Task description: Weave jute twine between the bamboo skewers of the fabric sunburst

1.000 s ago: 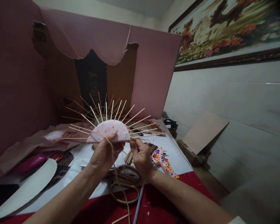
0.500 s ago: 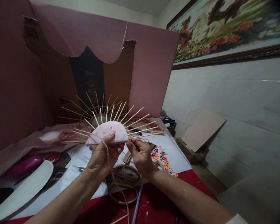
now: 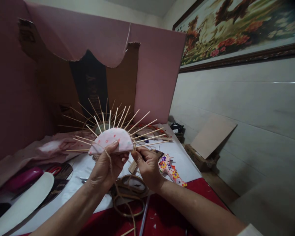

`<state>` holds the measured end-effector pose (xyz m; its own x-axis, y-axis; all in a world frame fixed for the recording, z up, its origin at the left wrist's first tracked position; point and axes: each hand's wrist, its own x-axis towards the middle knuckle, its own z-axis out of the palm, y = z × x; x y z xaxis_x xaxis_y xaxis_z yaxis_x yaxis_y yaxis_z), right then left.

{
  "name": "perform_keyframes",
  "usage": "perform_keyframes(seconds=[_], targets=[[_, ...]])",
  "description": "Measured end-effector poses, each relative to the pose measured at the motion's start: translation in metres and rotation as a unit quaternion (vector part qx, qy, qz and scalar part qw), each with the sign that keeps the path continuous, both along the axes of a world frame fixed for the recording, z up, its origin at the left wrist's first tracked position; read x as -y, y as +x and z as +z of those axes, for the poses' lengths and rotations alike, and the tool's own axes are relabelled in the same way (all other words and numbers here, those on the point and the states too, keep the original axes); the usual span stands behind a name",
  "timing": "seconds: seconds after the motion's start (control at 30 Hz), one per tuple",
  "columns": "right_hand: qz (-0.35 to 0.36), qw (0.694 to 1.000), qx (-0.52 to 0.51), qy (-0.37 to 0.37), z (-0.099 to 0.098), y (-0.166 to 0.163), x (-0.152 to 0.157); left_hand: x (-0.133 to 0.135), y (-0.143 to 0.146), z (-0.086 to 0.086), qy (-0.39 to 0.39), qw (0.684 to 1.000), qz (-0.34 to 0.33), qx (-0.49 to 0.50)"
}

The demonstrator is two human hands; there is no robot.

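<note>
The left hand point(image 3: 107, 164) pinches a spotted half-disc point(image 3: 108, 136), the right hand point(image 3: 148, 164) its end, grips unchanged as the scene shifts slightly leftward.

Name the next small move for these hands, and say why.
Perhaps draw the twine snug: its tail trails loosely over the left hand, which grips the dotted half-disc, while the right hand pinches at the half-disc's corner.

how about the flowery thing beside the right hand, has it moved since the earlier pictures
No, the flowery thing shows no shift against the red surface.
</note>
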<state>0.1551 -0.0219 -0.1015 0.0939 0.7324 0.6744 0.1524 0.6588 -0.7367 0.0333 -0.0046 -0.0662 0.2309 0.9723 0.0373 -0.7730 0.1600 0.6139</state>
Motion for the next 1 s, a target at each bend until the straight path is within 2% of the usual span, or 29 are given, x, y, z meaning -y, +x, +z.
perform_keyframes(seconds=[0.1,0.3,0.53,0.8,1.0], targets=[[0.007,0.999,0.040,0.004,-0.0016,-0.0004,0.0003,-0.0002,0.0009,0.0013,-0.002,1.000,0.020,0.013],[-0.085,0.987,0.132,0.041,-0.0004,-0.0017,0.0044,-0.0027,0.0009,-0.0004,-0.016,0.999,0.026,0.008],[-0.128,0.973,0.184,0.049,-0.0035,-0.0030,0.0029,-0.0046,0.0010,-0.0035,-0.010,1.000,0.027,0.008],[-0.151,0.966,0.203,0.061,-0.0036,-0.0057,0.0045,-0.0034,0.0011,-0.0023,-0.012,1.000,0.023,0.010],[-0.135,0.982,0.127,0.020,-0.0066,-0.0075,0.0038,-0.0008,0.0046,-0.0012,-0.007,1.000,0.023,0.014]])
